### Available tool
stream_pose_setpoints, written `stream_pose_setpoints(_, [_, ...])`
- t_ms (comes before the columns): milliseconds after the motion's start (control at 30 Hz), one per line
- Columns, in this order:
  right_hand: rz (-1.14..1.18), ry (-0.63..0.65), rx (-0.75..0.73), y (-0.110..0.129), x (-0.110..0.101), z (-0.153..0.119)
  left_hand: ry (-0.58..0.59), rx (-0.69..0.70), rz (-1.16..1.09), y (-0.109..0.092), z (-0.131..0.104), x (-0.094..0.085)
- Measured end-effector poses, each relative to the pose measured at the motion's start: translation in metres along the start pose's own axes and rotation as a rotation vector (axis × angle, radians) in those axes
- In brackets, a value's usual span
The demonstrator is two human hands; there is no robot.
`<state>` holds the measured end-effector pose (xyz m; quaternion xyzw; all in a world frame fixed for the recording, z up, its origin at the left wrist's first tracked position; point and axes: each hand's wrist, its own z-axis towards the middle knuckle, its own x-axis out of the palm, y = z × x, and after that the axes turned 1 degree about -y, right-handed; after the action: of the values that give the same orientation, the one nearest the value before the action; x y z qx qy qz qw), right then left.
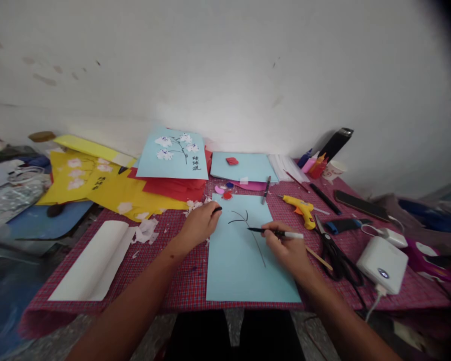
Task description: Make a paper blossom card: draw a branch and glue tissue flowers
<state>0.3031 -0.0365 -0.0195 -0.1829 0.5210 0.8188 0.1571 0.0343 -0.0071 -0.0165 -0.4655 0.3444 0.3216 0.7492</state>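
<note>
A light blue sheet (240, 271) lies before me, bearing thin dark branching lines. My right hand (287, 250) is closed round a black pen with a white end (293, 235); its tip rests at or just above the lines. My left hand (201, 223) is closed on a small black pen cap (217, 209), at the sheet's upper left edge. Behind stands a blue card (146, 160) with white flowers, a drawn stem and black characters, on red paper (173, 189).
Right: yellow glue gun (302, 210), black scissors (338, 255), wooden stick (318, 257), white power bank (383, 265), paint bottles (317, 167). Left: yellow sheets (116, 193), torn white paper scraps (146, 230), folded white paper (93, 260). A grey pen (266, 190) lies beyond the sheet.
</note>
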Motion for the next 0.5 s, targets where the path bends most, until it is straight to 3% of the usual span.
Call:
stream_pose_setpoints(300, [-0.028, 0.171, -0.254, 0.016, 0.012, -0.010, -0.007, -0.004, -0.011, -0.001, 0.000, 0.000])
stream_pose_setpoints(500, [-0.044, 0.109, -0.182, 0.013, 0.011, -0.008, -0.003, -0.001, -0.002, -0.002, -0.001, -0.001])
